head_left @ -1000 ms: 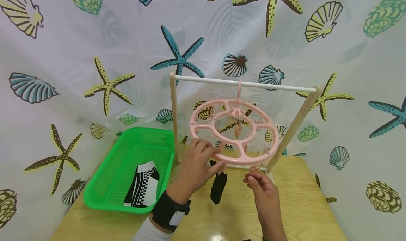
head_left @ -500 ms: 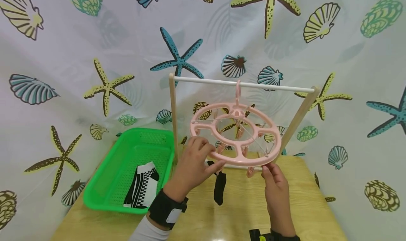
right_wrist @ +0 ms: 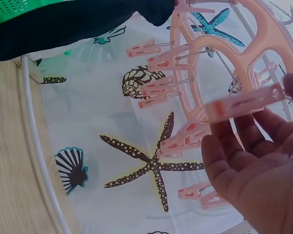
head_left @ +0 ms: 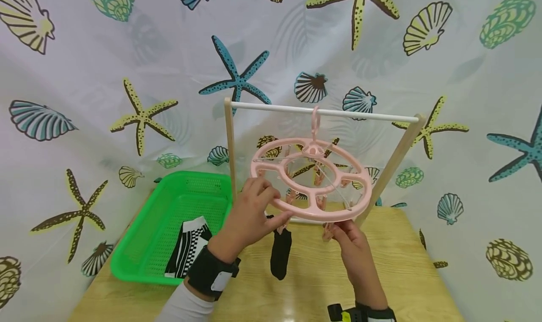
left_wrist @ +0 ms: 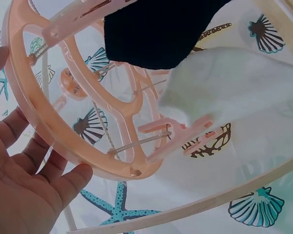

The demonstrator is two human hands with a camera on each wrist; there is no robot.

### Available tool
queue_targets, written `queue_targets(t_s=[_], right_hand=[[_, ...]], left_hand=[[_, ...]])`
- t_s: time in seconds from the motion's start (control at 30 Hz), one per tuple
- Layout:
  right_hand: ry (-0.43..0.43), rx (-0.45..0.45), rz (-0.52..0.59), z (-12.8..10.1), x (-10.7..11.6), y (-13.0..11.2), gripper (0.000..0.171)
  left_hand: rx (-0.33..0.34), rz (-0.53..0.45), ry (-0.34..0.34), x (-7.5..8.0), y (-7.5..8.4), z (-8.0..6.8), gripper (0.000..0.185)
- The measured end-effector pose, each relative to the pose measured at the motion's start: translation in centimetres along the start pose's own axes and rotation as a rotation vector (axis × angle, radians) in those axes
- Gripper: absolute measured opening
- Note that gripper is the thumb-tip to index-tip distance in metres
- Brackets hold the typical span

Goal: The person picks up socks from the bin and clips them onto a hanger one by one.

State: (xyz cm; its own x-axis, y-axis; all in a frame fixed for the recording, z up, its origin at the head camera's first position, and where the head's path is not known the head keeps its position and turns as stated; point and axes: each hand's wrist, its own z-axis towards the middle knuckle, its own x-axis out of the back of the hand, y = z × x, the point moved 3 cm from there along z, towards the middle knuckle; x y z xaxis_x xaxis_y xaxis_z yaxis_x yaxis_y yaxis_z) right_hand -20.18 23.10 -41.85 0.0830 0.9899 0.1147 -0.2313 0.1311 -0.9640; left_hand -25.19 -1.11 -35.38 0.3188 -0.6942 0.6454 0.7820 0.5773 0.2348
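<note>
The pink round peg hanger (head_left: 311, 181) hung from the white bar (head_left: 326, 112), the left hand (head_left: 250, 218) gripping its rim by the black sock (head_left: 280, 251) — the right hand (head_left: 353, 246) pinched a peg (right_wrist: 246, 103) — fingertips partly hidden.

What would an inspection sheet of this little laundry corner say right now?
Surface: wooden table, pale grain, bare at the right.
Job's things: round pink clip hanger hangs by its hook from the white rail of a wooden rack; a black sock dangles from a clip at its near rim.
Clutter: green basket at the left, holding a black-and-white checkered sock.
Hands: left hand grips the hanger's near rim; right hand pinches a pink clip under the rim.
Cables: nothing seen.
Surroundings: white curtain printed with starfish and shells behind and on both sides.
</note>
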Motion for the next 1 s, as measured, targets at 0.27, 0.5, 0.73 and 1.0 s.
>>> queue_targets(t_s=[0.27, 0.5, 0.73, 1.0], right_hand=[[0.018, -0.008, 0.076, -0.4, -0.4, 0.7, 0.024], [0.034, 0.002, 0.075, -0.7, -0.7, 0.4, 0.026], [0.016, 0.023, 0.128, -1.0, -1.1, 0.2, 0.024], [0.047, 0.118, 0.119, -1.4, -1.6, 0.2, 0.014]], left_hand=[[-0.006, -0.037, -0.023, 0.3, -0.7, 0.1, 0.034], [-0.032, -0.055, -0.021, 0.3, -1.1, 0.1, 0.034], [-0.054, -0.090, -0.019, 0.1, -1.4, 0.2, 0.032], [-0.038, -0.119, -0.014, -0.2, -1.7, 0.2, 0.032]])
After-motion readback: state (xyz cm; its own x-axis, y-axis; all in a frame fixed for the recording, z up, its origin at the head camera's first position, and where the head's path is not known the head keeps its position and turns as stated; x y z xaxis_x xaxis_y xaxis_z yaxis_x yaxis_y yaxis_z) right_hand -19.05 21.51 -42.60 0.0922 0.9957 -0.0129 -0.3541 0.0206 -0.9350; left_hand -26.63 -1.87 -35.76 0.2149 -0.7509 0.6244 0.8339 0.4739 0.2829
